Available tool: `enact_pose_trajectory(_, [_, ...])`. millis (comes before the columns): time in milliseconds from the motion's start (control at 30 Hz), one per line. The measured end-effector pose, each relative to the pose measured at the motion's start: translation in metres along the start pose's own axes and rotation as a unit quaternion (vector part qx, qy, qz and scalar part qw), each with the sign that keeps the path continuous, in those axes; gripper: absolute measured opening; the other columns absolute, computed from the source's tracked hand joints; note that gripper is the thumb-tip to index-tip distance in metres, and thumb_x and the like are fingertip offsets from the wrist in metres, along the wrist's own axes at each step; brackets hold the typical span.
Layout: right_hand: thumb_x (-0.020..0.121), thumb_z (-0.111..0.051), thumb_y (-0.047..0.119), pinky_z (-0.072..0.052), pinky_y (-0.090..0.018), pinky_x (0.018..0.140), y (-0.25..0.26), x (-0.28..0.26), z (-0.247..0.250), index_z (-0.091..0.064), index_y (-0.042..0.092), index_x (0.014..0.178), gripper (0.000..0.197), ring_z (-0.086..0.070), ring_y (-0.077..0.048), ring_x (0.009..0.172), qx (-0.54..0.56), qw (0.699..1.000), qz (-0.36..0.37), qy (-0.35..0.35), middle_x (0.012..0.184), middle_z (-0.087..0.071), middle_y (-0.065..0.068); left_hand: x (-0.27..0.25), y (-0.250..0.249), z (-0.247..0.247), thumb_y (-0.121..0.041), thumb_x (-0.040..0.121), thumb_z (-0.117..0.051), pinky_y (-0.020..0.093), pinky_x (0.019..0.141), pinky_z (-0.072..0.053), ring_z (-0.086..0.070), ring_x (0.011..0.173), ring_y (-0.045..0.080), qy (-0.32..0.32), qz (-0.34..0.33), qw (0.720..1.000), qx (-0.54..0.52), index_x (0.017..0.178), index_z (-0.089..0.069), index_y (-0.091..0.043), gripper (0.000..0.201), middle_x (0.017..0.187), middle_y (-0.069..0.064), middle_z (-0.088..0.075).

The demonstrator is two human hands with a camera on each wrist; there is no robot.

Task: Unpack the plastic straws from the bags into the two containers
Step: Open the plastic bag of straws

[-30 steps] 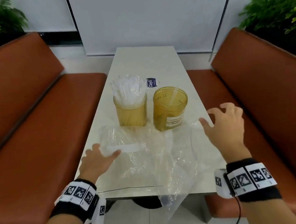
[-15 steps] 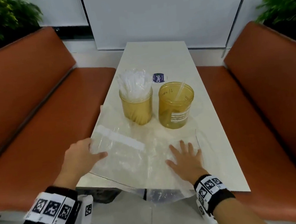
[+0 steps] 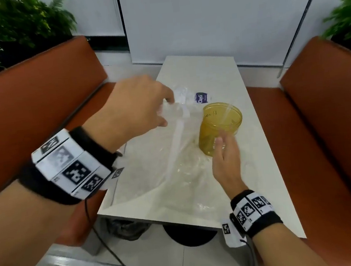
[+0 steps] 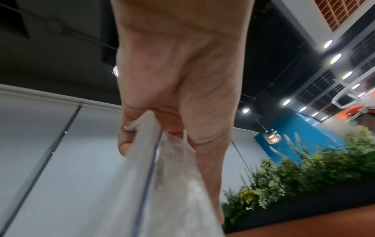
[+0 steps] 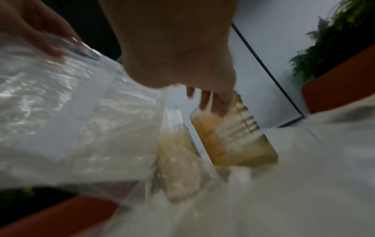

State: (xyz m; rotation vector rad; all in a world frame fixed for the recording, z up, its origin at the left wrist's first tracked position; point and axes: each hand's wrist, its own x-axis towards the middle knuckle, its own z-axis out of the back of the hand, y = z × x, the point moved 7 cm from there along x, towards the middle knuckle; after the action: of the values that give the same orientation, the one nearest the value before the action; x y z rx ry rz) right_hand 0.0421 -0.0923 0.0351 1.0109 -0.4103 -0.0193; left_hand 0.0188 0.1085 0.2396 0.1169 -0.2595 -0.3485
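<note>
Your left hand (image 3: 134, 106) lifts a clear bag (image 3: 168, 155) by its top edge while your right hand (image 3: 226, 160) hangs loose beside the amber container (image 3: 220, 126).

In the head view your left grip, at centre left of the frame, is clenched on the bag's sealed strip; the left wrist view shows the fingers (image 4: 129, 128) curled round that strip (image 4: 142, 176), and the bag trails down to the pale bench (image 3: 199, 74) at the centre. Your right grip is released, fingers relaxed, holding nothing, just below and beside the amber container, whether touching I cannot tell. One straw (image 3: 227, 112) leans inside that container. The second container (image 5: 178, 163) shows blurred through the bag in the right wrist view, left of the first. A small blue-labelled packet (image 3: 201, 97) lies behind them.
</note>
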Motion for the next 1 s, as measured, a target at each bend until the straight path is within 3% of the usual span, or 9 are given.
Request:
enact_pose_trajectory(100, [0.097, -0.052, 0.050, -0.032, -0.038, 0.114, 0.084, -0.003, 0.031, -0.050, 0.012, 0.141, 0.058, -0.045, -0.022, 0.135, 0.006, 0.963, 0.271, -0.013, 0.141, -0.052, -0.004, 0.010, -0.017, -0.003, -0.045, 0.078, -0.082, 0.029, 0.073, -0.040, -0.051, 0.089, 0.010, 0.016, -0.045, 0.998, -0.043, 0.124, -0.064, -0.036, 0.050, 0.097, -0.014, -0.071])
enact_pose_trajectory(167, [0.095, -0.052, 0.056, -0.032, -0.048, 0.115, 0.111, 0.001, 0.028, -0.054, 0.011, 0.137, 0.062, -0.050, -0.022, 0.130, -0.036, 0.939, 0.340, 0.023, 0.134, -0.058, -0.004, 0.009, -0.029, -0.007, -0.043, 0.076, -0.082, 0.030, 0.073, -0.043, -0.049, 0.082, 0.009, 0.013, -0.074, 0.993, -0.087, 0.118, -0.064, -0.037, 0.046, 0.092, -0.015, -0.070])
enact_pose_trajectory(333, [0.102, -0.048, 0.040, -0.040, -0.032, 0.063, 0.107, 0.016, 0.008, -0.062, 0.008, 0.089, 0.037, -0.051, -0.013, 0.067, 0.035, 0.946, 0.319, 0.049, 0.075, -0.057, 0.007, 0.003, -0.037, -0.011, -0.044, 0.078, -0.079, 0.033, 0.081, -0.045, -0.058, 0.094, 0.012, -0.055, -0.116, 0.980, -0.151, 0.124, -0.056, -0.031, 0.054, 0.113, -0.013, -0.065])
enact_pose_trajectory(433, [0.103, -0.046, 0.027, -0.034, -0.024, 0.058, 0.074, 0.021, 0.010, -0.050, 0.020, 0.077, 0.027, -0.043, -0.003, 0.060, 0.099, 0.965, 0.242, 0.004, 0.068, -0.046, 0.016, -0.007, -0.017, -0.017, -0.057, 0.079, -0.074, 0.044, 0.095, -0.050, -0.053, 0.123, 0.019, -0.092, -0.055, 0.979, -0.171, 0.145, -0.040, -0.030, 0.078, 0.141, -0.006, -0.048])
enact_pose_trajectory(533, [0.106, -0.042, 0.024, -0.032, -0.027, 0.051, 0.028, 0.020, 0.020, -0.049, 0.016, 0.074, 0.033, -0.037, -0.007, 0.055, 0.167, 0.973, 0.120, -0.101, 0.062, -0.041, 0.010, -0.021, 0.009, -0.044, -0.069, 0.088, -0.054, 0.036, 0.085, -0.052, -0.062, 0.108, 0.013, -0.036, 0.049, 0.976, -0.207, 0.135, -0.054, -0.032, 0.060, 0.128, -0.015, -0.060])
enact_pose_trajectory(667, [0.108, -0.038, 0.025, -0.033, -0.038, 0.048, -0.002, 0.017, 0.017, -0.049, 0.020, 0.076, 0.034, -0.038, -0.017, 0.056, 0.211, 0.965, 0.035, -0.150, 0.063, -0.042, 0.003, -0.036, 0.006, -0.076, -0.052, 0.095, -0.057, 0.036, 0.077, -0.057, -0.067, 0.080, 0.003, 0.015, 0.077, 0.957, -0.278, 0.098, -0.074, -0.032, 0.026, 0.094, -0.020, -0.071])
enact_pose_trajectory(833, [0.106, -0.046, 0.028, -0.041, -0.033, 0.058, -0.001, 0.034, -0.004, -0.054, 0.020, 0.079, 0.029, -0.045, -0.008, 0.063, 0.154, 0.985, 0.008, -0.077, 0.069, -0.049, 0.008, -0.036, 0.009, -0.075, -0.031, 0.087, -0.075, 0.028, 0.071, -0.058, -0.068, 0.070, 0.006, -0.046, 0.118, 0.915, -0.383, 0.082, -0.080, -0.024, 0.010, 0.082, -0.016, -0.073])
enact_pose_trajectory(900, [0.099, -0.059, 0.032, -0.050, -0.033, 0.077, 0.004, 0.043, -0.015, -0.062, 0.018, 0.103, 0.014, -0.056, -0.010, 0.086, 0.066, 0.997, -0.013, -0.029, 0.093, -0.061, 0.005, -0.036, 0.012, -0.075, -0.024, 0.083, -0.079, 0.019, 0.068, -0.056, -0.069, 0.070, 0.003, -0.041, 0.138, 0.901, -0.409, 0.079, -0.082, -0.020, 0.006, 0.076, -0.012, -0.075])
enact_pose_trajectory(1000, [0.093, -0.067, 0.035, -0.051, -0.031, 0.078, 0.034, 0.047, -0.002, -0.060, 0.021, 0.097, 0.016, -0.056, -0.013, 0.086, 0.016, 0.996, 0.019, -0.091, 0.091, -0.060, 0.005, -0.040, 0.011, -0.087, -0.018, 0.079, -0.082, 0.014, 0.060, -0.049, -0.065, 0.058, -0.004, -0.013, 0.191, 0.873, -0.448, 0.072, -0.081, -0.017, 0.007, 0.069, -0.007, -0.076])
